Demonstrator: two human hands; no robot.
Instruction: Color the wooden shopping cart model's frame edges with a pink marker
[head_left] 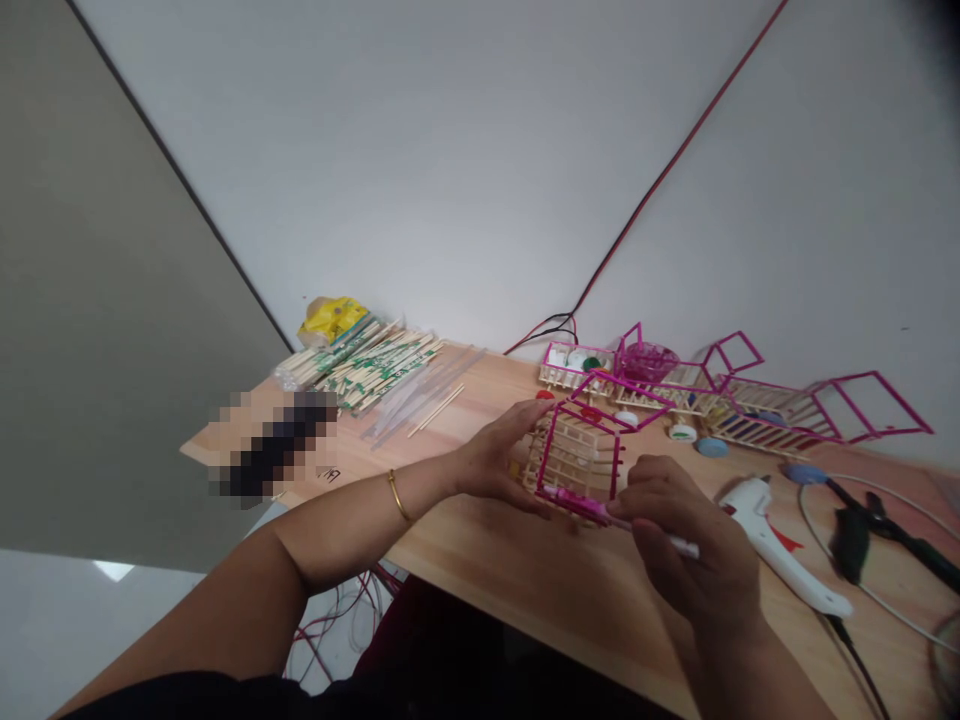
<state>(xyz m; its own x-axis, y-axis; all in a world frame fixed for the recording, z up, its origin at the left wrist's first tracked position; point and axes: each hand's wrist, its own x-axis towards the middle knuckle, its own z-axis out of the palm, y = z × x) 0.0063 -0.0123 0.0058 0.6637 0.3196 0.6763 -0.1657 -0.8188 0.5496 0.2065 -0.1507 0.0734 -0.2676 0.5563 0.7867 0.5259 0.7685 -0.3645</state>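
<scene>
A small basket of wooden sticks [577, 450] with magenta-painted edges is held up over the table, tilted so that its inside shows. My left hand [499, 460] grips its left side, thumb above and fingers beneath. In my right hand [682, 520] is a paintbrush [686, 546] with a white handle. The brush's magenta bristles lie against the basket's near edge, which looks wet with paint. Part of the brush handle is hidden by my right fingers.
Several similar magenta-edged stick baskets [780, 425] line the wall, with paint jar lids [711, 447] before them. A white glue gun [780, 550] and black-handled pliers-like tool [855, 535] lie right. Wooden sticks [390, 362], plastic strips [427, 385] and a yellow bag [330, 320] lie left.
</scene>
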